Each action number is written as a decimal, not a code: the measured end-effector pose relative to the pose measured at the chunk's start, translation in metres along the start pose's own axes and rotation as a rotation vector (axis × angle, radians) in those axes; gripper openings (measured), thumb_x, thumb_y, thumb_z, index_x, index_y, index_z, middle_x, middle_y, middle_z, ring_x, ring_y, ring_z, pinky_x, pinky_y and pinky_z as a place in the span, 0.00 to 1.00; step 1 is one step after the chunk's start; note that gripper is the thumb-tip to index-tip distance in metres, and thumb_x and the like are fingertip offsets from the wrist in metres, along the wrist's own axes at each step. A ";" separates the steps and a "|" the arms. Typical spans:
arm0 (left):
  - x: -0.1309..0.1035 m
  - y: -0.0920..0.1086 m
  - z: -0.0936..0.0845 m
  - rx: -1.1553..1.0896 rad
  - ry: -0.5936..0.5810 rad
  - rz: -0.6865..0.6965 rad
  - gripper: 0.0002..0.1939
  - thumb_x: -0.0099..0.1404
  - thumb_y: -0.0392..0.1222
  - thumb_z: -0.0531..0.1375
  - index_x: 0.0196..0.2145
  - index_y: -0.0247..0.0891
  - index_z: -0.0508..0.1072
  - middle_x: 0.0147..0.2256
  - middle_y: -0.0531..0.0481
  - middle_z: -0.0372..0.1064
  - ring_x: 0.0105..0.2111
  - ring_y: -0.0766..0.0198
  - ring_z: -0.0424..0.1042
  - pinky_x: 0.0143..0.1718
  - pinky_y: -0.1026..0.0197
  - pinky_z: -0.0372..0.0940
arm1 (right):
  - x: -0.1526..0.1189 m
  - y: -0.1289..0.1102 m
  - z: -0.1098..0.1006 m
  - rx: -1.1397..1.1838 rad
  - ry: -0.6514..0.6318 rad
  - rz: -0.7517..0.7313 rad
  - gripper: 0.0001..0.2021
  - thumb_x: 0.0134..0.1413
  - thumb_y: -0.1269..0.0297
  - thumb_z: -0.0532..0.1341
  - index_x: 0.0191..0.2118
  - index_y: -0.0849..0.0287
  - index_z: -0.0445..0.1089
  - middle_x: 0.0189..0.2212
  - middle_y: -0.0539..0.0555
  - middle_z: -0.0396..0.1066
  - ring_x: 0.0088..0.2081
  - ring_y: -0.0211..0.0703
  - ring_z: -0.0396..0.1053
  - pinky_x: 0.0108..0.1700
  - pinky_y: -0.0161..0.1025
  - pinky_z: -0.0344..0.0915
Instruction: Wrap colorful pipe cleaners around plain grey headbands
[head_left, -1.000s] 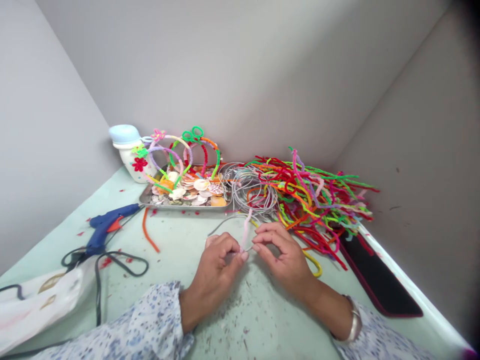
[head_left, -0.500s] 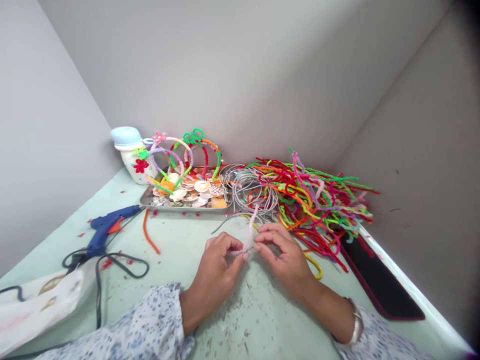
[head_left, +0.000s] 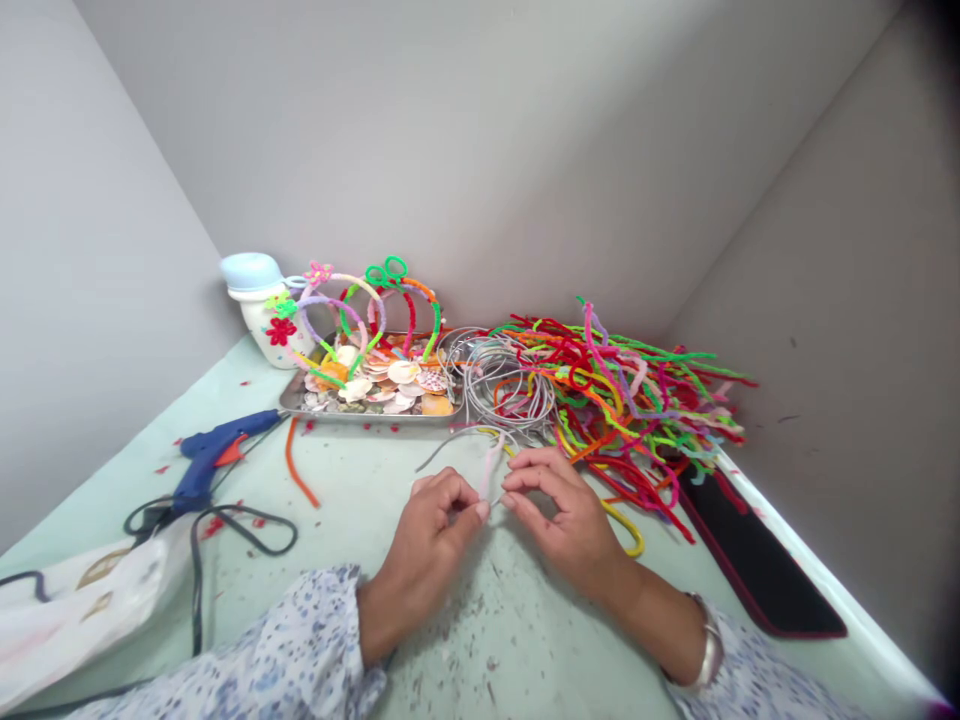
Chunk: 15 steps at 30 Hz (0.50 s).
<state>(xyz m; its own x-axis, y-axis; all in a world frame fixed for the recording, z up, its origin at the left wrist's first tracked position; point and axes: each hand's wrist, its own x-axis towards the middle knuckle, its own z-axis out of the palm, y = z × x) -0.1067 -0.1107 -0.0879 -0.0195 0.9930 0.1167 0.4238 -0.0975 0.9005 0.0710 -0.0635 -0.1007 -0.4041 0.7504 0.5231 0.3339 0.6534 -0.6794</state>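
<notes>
My left hand [head_left: 433,545] is closed, thumb and forefinger pinching a pale pink pipe cleaner [head_left: 491,465]. Its free length stands up from the fingertips and looks blurred. Close beside it, my right hand [head_left: 559,515] has thumb and fingers pressed together at the left fingertips. A thin greyish end shows between the two hands, and the right fingers seem to pinch it. Behind the hands lies a coil of grey wire [head_left: 551,405], with one loose end stretching left over the table.
A metal tray [head_left: 367,416] holds shells and decorated pipe-cleaner hoops [head_left: 337,300]. Left of it are a white bottle [head_left: 259,325] and a blue glue gun [head_left: 202,455] with its cord. Right lie a heap of colourful pipe cleaners [head_left: 622,390] and a black flat board [head_left: 765,560].
The pink pipe cleaner's upright length has swung slightly left and sits lower. Both hands have shifted slightly left, and a thin end now shows between the fingertips.
</notes>
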 end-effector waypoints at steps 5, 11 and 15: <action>-0.001 0.000 0.000 0.020 -0.006 0.000 0.10 0.63 0.42 0.56 0.24 0.38 0.66 0.26 0.54 0.63 0.31 0.62 0.63 0.35 0.61 0.55 | -0.001 0.003 0.001 -0.020 -0.002 0.003 0.06 0.55 0.69 0.62 0.39 0.54 0.70 0.44 0.55 0.65 0.46 0.45 0.67 0.49 0.44 0.65; 0.000 0.001 0.001 0.104 0.011 0.045 0.11 0.66 0.43 0.54 0.26 0.38 0.67 0.28 0.53 0.65 0.33 0.62 0.64 0.37 0.60 0.55 | -0.001 0.005 0.002 -0.024 0.006 0.054 0.06 0.55 0.69 0.62 0.40 0.54 0.70 0.45 0.54 0.65 0.45 0.44 0.68 0.48 0.42 0.66; 0.002 0.000 0.002 0.111 0.028 0.047 0.13 0.65 0.43 0.54 0.24 0.38 0.65 0.25 0.54 0.63 0.30 0.63 0.63 0.36 0.61 0.55 | -0.002 0.003 0.002 -0.039 0.015 0.010 0.05 0.55 0.69 0.62 0.39 0.54 0.70 0.43 0.54 0.65 0.46 0.44 0.67 0.49 0.43 0.65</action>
<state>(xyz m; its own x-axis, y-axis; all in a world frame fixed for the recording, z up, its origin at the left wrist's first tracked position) -0.1052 -0.1082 -0.0883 -0.0224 0.9851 0.1708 0.5228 -0.1341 0.8418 0.0710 -0.0627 -0.1047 -0.3878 0.7581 0.5243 0.3708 0.6491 -0.6642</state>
